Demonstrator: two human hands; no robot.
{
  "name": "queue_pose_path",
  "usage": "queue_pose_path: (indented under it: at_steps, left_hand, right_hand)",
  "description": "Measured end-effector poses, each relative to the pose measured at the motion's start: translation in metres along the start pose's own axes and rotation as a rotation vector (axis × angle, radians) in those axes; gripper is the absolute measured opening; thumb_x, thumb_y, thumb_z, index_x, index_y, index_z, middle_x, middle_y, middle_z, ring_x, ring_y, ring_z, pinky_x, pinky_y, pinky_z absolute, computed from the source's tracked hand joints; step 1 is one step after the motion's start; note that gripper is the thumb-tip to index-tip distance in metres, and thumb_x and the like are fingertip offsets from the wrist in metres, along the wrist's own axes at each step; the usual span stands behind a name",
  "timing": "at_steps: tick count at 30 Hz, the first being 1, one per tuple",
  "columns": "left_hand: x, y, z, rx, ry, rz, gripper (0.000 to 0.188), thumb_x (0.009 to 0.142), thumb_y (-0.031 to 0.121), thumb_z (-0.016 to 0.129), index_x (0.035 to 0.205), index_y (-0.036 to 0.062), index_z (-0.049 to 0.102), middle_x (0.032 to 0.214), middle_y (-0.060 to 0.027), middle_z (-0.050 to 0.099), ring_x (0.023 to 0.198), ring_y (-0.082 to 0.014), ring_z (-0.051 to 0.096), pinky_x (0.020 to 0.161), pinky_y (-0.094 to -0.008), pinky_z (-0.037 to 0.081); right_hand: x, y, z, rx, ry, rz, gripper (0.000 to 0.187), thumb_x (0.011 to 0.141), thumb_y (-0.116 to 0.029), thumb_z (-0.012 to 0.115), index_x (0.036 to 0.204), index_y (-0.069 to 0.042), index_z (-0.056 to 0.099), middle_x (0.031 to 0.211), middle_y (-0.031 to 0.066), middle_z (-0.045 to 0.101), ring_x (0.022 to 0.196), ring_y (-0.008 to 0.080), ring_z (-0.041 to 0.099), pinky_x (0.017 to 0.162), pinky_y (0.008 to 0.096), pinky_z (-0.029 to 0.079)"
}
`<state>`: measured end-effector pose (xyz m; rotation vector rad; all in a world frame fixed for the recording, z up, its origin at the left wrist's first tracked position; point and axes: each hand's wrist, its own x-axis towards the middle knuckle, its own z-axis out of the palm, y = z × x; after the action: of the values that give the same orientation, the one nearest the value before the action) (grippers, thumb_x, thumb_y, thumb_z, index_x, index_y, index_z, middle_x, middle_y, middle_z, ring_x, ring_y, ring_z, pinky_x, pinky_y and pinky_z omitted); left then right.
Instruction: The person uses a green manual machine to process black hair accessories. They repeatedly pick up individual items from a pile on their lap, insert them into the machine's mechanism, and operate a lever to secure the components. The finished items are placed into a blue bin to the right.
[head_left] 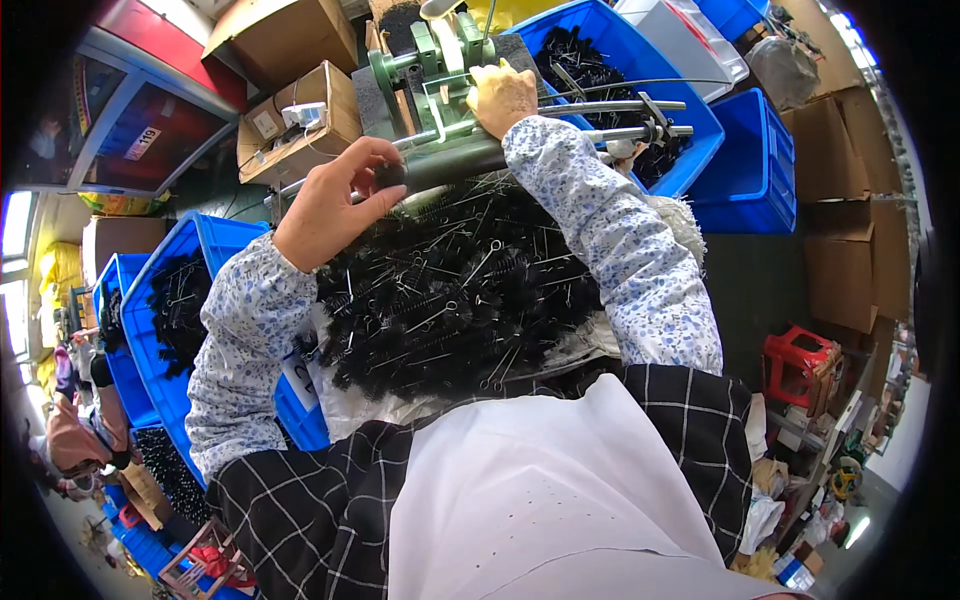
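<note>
In front of me stands a green machine (425,62) with a shaft and a dark rounded front edge (455,163). My left hand (335,205) is at the left end of that edge, its thumb and fingers closed around a small black bristle brush (388,176), mostly hidden by the fingers. My right hand (503,100) rests on the machine, fingers curled over at its right side; their tips look yellow, and what they grip is hidden. Below both hands, a large heap of black bristle brushes (450,280) with looped wire handles lies on white cloth.
Blue bins holding black brushes stand at the right (700,130) and left (150,300). Two metal rods (630,106) jut rightward from the machine. Cardboard boxes (285,45) sit at the back left, and a red stool (800,365) at the right.
</note>
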<state>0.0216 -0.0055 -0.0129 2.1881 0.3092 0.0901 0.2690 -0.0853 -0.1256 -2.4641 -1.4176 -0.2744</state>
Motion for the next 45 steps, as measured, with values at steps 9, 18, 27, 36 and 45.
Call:
queue_pose_path:
  at_steps: [9, 18, 27, 36, 45]
  left_hand:
    - [-0.005, -0.013, -0.002, -0.2, 0.153, 0.077, 0.027, 0.078, 0.001, 0.059, 0.103, 0.0022, 0.051, 0.099, -0.0064, 0.057, 0.079, -0.0134, 0.059, 0.075, -0.025, 0.047]
    - [0.027, -0.007, 0.017, -0.022, 0.041, 0.122, 0.02, 0.079, 0.004, 0.061, 0.095, 0.0024, 0.049, 0.097, -0.0057, 0.059, 0.087, -0.0115, 0.057, 0.08, -0.0262, 0.047]
    - [0.056, -0.005, 0.055, 0.049, 0.173, 0.174, 0.03, 0.078, 0.01, 0.066, 0.102, 0.004, 0.05, 0.09, -0.0081, 0.062, 0.078, -0.0155, 0.062, 0.071, -0.0292, 0.048]
    - [0.022, -0.037, 0.053, 0.453, -0.303, 0.03, 0.022, 0.081, 0.007, 0.052, 0.103, 0.0028, 0.051, 0.093, -0.0196, 0.059, 0.09, -0.0346, 0.057, 0.08, -0.0408, 0.044]
    - [0.016, -0.074, 0.089, 0.661, -0.223, 0.163, 0.042, 0.083, 0.007, 0.049, 0.122, -0.0019, 0.038, 0.118, -0.0261, 0.048, 0.099, -0.0379, 0.054, 0.086, -0.0424, 0.044]
  right_hand:
    - [-0.001, 0.076, -0.007, -0.105, 0.02, -0.016, 0.025, 0.077, -0.028, 0.055, 0.095, -0.014, 0.064, 0.091, 0.0075, 0.064, 0.091, 0.0235, 0.059, 0.076, 0.0432, 0.044]
    - [0.028, 0.113, -0.037, -0.188, -0.174, 0.029, 0.025, 0.085, -0.025, 0.049, 0.105, -0.025, 0.063, 0.094, 0.0123, 0.064, 0.087, 0.0281, 0.062, 0.078, 0.0402, 0.049]
    - [-0.051, -0.001, -0.084, 0.907, -0.527, -0.17, 0.029, 0.089, -0.024, 0.047, 0.098, 0.0, 0.06, 0.081, 0.0115, 0.064, 0.074, 0.0226, 0.06, 0.072, 0.0327, 0.046]
    - [-0.011, 0.051, -0.023, -0.011, 0.058, -0.007, 0.021, 0.083, -0.014, 0.052, 0.099, -0.014, 0.064, 0.086, 0.0093, 0.064, 0.083, 0.0258, 0.062, 0.075, 0.0368, 0.049]
    - [0.005, 0.043, -0.008, 0.012, 0.015, 0.0, 0.021, 0.084, -0.02, 0.054, 0.101, -0.017, 0.064, 0.088, 0.0081, 0.065, 0.085, 0.0248, 0.062, 0.086, 0.0384, 0.044]
